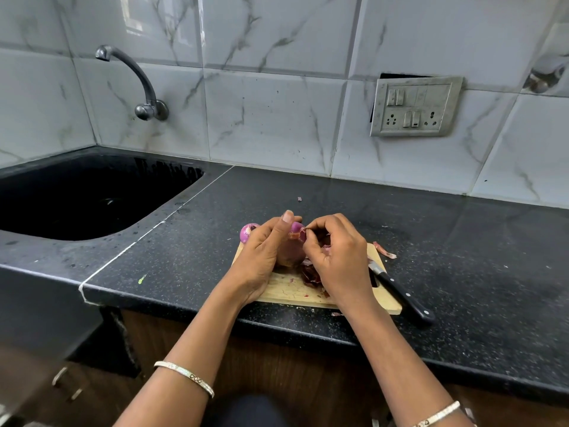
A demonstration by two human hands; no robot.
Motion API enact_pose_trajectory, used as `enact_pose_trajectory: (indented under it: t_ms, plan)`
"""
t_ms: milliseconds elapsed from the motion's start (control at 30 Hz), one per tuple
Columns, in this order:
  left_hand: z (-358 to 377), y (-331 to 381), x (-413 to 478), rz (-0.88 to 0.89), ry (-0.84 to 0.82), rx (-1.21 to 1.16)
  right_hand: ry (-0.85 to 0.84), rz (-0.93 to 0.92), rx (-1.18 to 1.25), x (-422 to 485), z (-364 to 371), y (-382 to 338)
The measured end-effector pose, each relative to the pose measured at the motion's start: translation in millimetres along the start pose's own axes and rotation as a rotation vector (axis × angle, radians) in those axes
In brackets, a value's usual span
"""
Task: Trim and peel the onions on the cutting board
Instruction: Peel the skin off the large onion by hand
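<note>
My left hand [264, 251] grips a red onion [292, 246] just above the wooden cutting board [289, 289], thumb up along its side. Against the onion's top, my right hand [332, 254] pinches a strip of its dry skin [301, 233]. A second, peeled purple onion [248, 232] sits at the board's far left corner, partly hidden behind my left hand. Loose dark peels [309, 277] lie on the board under my right hand. A black-handled knife [400, 292] rests across the board's right edge, blade toward my right hand.
The board lies near the front edge of a black speckled counter [462, 241]. A black sink [77, 198] with a wall tap [138, 84] is to the left. More peel scraps [384, 250] lie right of the board. A switch panel [415, 106] is on the tiled wall.
</note>
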State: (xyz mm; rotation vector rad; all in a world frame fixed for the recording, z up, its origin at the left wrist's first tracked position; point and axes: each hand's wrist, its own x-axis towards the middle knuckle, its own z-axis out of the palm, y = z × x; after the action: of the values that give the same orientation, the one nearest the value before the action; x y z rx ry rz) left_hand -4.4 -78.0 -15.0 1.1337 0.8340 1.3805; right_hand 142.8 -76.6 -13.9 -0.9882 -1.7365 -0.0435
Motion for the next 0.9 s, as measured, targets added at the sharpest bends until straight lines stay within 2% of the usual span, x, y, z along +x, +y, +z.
enact_pose_trajectory:
  t_ms: [400,567,900]
  plan:
    - [-2,-1,1,-0.025,0.054,-0.067,0.053,0.206,0.092,1,-6,-1]
    - [-2,0,0,-0.005,0.046,-0.049,0.008,0.151,0.188,2,-8,-9]
    - [-2,1,-2,-0.011,-0.010,-0.022,0.023,0.131,0.048,3,-2,1]
